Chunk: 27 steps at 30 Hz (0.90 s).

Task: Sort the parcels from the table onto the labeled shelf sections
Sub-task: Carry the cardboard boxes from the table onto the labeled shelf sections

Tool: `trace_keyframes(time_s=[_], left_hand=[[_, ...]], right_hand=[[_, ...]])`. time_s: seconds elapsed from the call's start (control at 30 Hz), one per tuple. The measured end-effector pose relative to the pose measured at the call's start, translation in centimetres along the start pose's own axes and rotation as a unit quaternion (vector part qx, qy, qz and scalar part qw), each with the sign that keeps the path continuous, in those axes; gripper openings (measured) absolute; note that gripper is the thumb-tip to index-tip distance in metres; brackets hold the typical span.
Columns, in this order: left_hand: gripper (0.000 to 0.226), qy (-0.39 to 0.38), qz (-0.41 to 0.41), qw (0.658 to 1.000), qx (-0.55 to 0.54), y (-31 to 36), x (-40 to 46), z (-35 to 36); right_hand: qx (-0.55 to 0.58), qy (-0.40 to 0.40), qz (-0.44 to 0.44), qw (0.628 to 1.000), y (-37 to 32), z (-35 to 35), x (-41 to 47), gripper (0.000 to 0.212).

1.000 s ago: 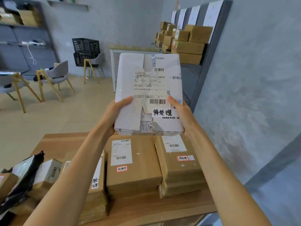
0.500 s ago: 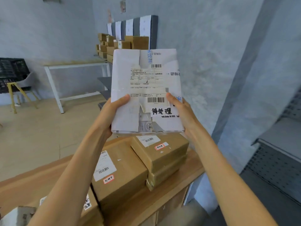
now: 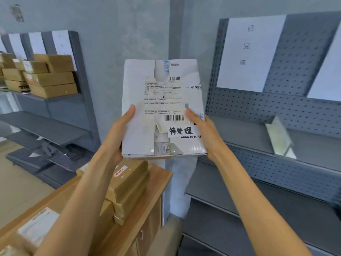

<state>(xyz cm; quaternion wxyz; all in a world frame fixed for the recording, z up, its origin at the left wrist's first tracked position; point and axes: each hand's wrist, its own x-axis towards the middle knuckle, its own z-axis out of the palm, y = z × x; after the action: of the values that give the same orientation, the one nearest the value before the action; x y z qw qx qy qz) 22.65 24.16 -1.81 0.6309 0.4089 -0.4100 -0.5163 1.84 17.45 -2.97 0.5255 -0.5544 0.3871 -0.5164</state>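
From the head camera, the person is holding a white parcel (image 3: 163, 108) up in front of the chest with both hands. The left hand (image 3: 118, 133) is gripping the parcel's lower left edge, thumb lying across the front face; the right hand (image 3: 203, 130) is gripping the lower right edge the same way. The fingers behind the parcel are hidden. The parcel is standing with its long axis running up and away from the hands, its face tilted toward the camera, and a handwritten tag (image 3: 180, 130) is sitting near its bottom edge, just beside the right thumb.

Taking the parcel as the landmark: the grey pegboard shelf (image 3: 245, 132) is lying to its right, on the right hand's side, with a paper section sign (image 3: 249, 52) hanging above the shelf board. That sign's characters are looking different from those on the tag, so I would judge this section is not the match. Below and left of the parcel, the tabletop (image 3: 156, 183) is carrying brown parcels (image 3: 129, 185). Far to the left, a second shelf (image 3: 46, 126) is holding stacked brown boxes (image 3: 42, 76), well apart from the hands.
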Motion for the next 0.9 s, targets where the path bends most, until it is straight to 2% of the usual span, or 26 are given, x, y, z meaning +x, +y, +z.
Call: trace_keyframes(time_s=[0.13,0.27,0.37,0.43,0.6,0.63,0.77,0.9], left_hand=[[0.036,-0.052,-0.02,0.998,-0.002,-1.6,0.4,6.0],[0.032,-0.112,-0.032,0.993,-0.005,-3.5,0.3,13.0],[0.048,-0.172,-0.052,0.984,-0.008,-5.0,-1.0,18.8],[0.042,-0.204,-0.063,0.977,-0.016,-6.0,-2.4,22.8],[0.051,-0.261,-0.085,0.962,-0.015,-8.3,-7.3,32.8],[0.05,-0.268,-0.089,0.959,-0.016,-8.8,-8.5,34.8],[0.051,-0.298,-0.1,0.949,-0.023,-10.5,-13.8,42.5],[0.041,-0.321,-0.109,0.94,-0.031,-12.2,-18.7,49.0]], right_hand=[[-0.015,0.068,-0.018,0.997,-1.7,-6.2,-3.1,0.051],[-0.039,0.14,-0.03,0.989,-3.3,-13.0,-7.0,0.062],[-0.046,0.189,-0.035,0.98,-4.9,-18.3,-11.0,0.057],[-0.048,0.217,-0.042,0.974,-6.1,-21.8,-14.0,0.054],[-0.061,0.28,-0.057,0.957,-8.8,-30.1,-22.3,0.076],[-0.063,0.289,-0.057,0.953,-9.4,-31.7,-24.0,0.073],[-0.07,0.313,-0.067,0.945,-11.9,-38.0,-31.2,0.036],[-0.077,0.339,-0.078,0.934,-13.5,-43.2,-37.4,0.034]])
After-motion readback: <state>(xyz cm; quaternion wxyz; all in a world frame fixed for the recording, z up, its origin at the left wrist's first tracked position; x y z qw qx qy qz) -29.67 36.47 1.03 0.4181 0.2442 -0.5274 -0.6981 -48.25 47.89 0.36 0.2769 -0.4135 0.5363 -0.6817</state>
